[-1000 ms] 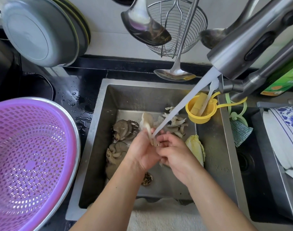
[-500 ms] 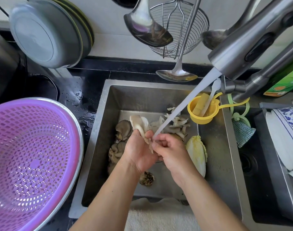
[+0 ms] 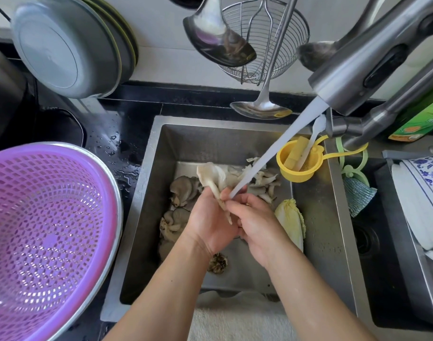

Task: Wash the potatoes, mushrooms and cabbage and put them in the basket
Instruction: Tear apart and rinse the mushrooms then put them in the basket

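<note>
Over the steel sink (image 3: 316, 232) my left hand (image 3: 208, 222) and my right hand (image 3: 254, 220) together hold one pale oyster mushroom (image 3: 210, 178) by its stem. The tap's water stream (image 3: 272, 156) strikes the stem where my fingers meet. More grey oyster mushrooms (image 3: 183, 190) lie on the sink floor to the left and behind my hands. A small cabbage (image 3: 292, 220) lies to the right of my right hand. The purple basket (image 3: 45, 232) sits inside a metal bowl on the counter at left and holds nothing. No potatoes are visible.
The faucet head (image 3: 372, 52) reaches in from the upper right. A yellow strainer cup (image 3: 299, 161) hangs on the sink's right wall. Ladles and a wire skimmer (image 3: 262, 40) hang above. Stacked metal basins (image 3: 67, 45) lean at upper left. A drain plug (image 3: 217, 263) sits near my left wrist.
The mushroom's cap has swung up and left while both hands keep hold of its stem under the water. The view has shifted slightly.
</note>
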Tool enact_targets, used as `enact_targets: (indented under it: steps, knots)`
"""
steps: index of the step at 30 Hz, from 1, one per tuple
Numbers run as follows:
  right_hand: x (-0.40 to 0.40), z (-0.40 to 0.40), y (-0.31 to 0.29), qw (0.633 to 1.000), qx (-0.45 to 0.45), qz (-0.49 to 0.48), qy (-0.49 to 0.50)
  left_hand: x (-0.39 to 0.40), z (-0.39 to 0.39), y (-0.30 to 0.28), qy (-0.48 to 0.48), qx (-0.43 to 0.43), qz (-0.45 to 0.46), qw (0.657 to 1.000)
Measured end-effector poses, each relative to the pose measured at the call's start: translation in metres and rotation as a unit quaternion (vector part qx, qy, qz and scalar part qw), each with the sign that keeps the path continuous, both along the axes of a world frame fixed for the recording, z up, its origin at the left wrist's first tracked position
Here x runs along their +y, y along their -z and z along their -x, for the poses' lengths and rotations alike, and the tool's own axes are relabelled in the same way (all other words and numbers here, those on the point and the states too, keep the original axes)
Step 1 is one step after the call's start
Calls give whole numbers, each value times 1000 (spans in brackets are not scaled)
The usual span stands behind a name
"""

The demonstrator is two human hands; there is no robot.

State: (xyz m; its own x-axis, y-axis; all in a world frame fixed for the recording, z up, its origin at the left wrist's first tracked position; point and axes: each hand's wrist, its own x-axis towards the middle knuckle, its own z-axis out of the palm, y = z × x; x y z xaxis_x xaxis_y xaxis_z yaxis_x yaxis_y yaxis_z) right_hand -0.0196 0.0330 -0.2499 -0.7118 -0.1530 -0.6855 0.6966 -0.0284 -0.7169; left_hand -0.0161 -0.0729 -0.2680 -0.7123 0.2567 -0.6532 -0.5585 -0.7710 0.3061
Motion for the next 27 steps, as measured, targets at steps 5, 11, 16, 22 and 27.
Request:
enact_targets:
  steps: [5, 11, 16, 22, 27]
  knots:
    - [2, 4, -2, 1000, -8, 23, -19, -5, 1, 0, -18, 8, -1, 1000]
    - [3, 8, -1, 999, 25, -15, -41, -5, 3, 4, -14, 14, 2, 1000]
    - [14, 6, -6, 1000, 31, 0, -3, -11, 10, 7, -56, 9, 1, 998]
    - [9, -1, 0, 983, 127, -128, -17, 4, 15, -7, -30, -18, 18, 999]
    - [19, 0, 0, 990, 108, -94, -8, 6, 18, -7, -28, -60, 29, 997]
